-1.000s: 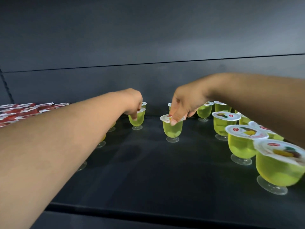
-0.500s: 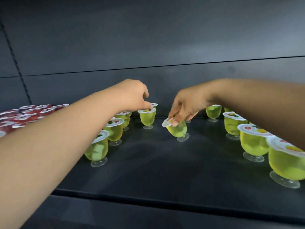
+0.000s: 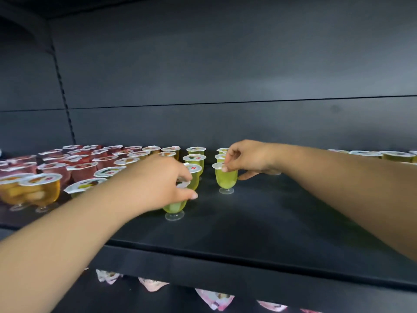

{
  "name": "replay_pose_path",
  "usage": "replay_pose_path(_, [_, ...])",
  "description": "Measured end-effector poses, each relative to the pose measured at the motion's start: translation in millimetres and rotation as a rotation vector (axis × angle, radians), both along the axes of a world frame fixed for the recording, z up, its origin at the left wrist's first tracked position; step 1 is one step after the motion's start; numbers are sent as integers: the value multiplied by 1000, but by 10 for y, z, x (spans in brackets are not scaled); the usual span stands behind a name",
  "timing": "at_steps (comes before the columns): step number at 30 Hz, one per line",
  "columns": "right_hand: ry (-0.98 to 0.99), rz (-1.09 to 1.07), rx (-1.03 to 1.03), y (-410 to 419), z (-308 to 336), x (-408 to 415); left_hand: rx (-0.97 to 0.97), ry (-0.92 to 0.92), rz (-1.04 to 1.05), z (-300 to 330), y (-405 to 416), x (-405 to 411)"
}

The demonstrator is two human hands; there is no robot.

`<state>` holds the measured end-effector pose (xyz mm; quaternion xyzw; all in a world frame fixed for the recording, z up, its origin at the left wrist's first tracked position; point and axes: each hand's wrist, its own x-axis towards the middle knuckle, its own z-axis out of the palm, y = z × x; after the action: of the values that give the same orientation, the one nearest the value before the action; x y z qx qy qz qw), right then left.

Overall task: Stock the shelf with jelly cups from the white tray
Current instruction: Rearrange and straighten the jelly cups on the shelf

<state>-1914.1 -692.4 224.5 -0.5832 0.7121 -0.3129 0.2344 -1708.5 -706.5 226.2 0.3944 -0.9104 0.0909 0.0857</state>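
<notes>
We look into a dark grey metal shelf [image 3: 259, 213] with a matt flat deck, backed by a dark panelled back wall [image 3: 225, 71] crossed by one horizontal seam, with a slotted upright [image 3: 64, 98] at the left. Our left hand [image 3: 162, 184] reaches over the front green jelly cup [image 3: 174, 207], a clear footed plastic cup of yellow-green jelly with a white foil lid; the grip curls round its rim from above, thumb and fingers pinching the lid edge, and the cup stands upright on the deck at the front of a short row of green cups [image 3: 195, 159]. Our right hand [image 3: 246, 158] pinches the lid edge of a second green footed jelly cup [image 3: 226, 178], which stands upright on the deck just right of that row, ahead of two more green cups behind it. To the left stand amber jelly cups [image 3: 41, 192] near the front edge and a crowd of red jelly cups [image 3: 76, 169] further back, all foil-lidded. More lidded cups [image 3: 383, 155] show at the far right beyond the right forearm. Below the deck, on a lower level, lie pink and white packets [image 3: 214, 299], blurred. The white tray cannot be seen in this view.
</notes>
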Motion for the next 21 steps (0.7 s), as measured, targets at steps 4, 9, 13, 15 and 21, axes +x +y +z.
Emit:
replay_pose_path(4, [-70, -35, -28, -32, -31, 52, -14, -33, -29, -50, -28, 55])
replay_pose_path(9, [182, -60, 1, 150, 109, -16, 7, 0, -59, 6, 38, 122])
replay_pose_path(13, [508, -194, 34, 594, 430, -257, -69, 115, -181, 78, 193, -58])
replay_pose_path(15, [584, -260, 76, 830, 499, -413, -45, 167, -271, 51, 306, -255])
replay_pose_path(21, [682, -335, 131, 1429, 504, -642, 244, 232, -337, -30, 400, -1043])
